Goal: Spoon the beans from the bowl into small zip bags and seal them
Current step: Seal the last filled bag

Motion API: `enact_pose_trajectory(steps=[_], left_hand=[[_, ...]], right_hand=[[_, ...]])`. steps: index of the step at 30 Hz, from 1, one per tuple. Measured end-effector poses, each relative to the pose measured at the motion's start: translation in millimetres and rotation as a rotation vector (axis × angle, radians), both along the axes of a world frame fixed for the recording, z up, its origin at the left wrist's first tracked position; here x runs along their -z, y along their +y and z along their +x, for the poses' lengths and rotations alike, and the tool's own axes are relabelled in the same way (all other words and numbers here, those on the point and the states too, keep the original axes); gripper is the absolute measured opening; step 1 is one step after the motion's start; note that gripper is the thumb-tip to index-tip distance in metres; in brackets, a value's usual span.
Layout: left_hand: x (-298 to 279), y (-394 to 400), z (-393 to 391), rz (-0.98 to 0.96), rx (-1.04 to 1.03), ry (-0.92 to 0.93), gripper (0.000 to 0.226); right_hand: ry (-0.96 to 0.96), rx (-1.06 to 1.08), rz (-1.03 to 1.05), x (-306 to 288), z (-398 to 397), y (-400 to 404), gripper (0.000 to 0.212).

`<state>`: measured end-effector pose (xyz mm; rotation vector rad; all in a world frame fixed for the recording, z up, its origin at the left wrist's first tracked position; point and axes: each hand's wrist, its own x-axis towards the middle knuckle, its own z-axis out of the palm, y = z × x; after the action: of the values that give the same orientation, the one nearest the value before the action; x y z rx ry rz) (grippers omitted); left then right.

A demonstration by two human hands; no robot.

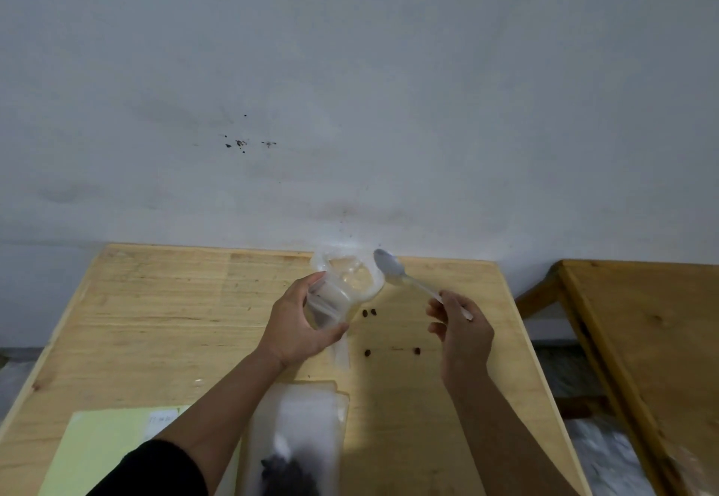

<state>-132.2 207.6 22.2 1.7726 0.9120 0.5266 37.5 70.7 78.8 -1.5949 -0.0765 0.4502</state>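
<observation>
Over the table (155, 324), left hand (299, 324) grips bag (330, 301), right hand (463, 332) holds spoon (393, 269).

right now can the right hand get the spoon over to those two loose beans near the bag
Probably yes. The right hand holds the spoon just above the two loose beans, with bare table around them and nothing between.

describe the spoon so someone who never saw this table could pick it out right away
On the pale wooden table, look near the far edge by the wall. The spoon is held by its handle in the right hand, bowl end raised beside the clear zip bag. It is the only white, long-handled utensil here.
</observation>
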Motion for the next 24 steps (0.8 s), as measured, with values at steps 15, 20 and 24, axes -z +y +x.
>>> enact_pose_trajectory(steps=[15, 20, 24], left_hand=[[-4, -29, 23, 0.008, -0.074, 0.011, 0.095], [-6, -41, 29, 0.01, -0.122, 0.017, 0.092], [-15, -45, 34, 0.029, -0.14, 0.004, 0.092]], right_hand=[[-0.105, -0.196, -0.658, 79, 63, -21, 0.014], [-0.265, -0.333, -0.744, 88, 70, -21, 0.013], [-0.41, -0.35, -0.594, 64, 61, -6, 0.016]])
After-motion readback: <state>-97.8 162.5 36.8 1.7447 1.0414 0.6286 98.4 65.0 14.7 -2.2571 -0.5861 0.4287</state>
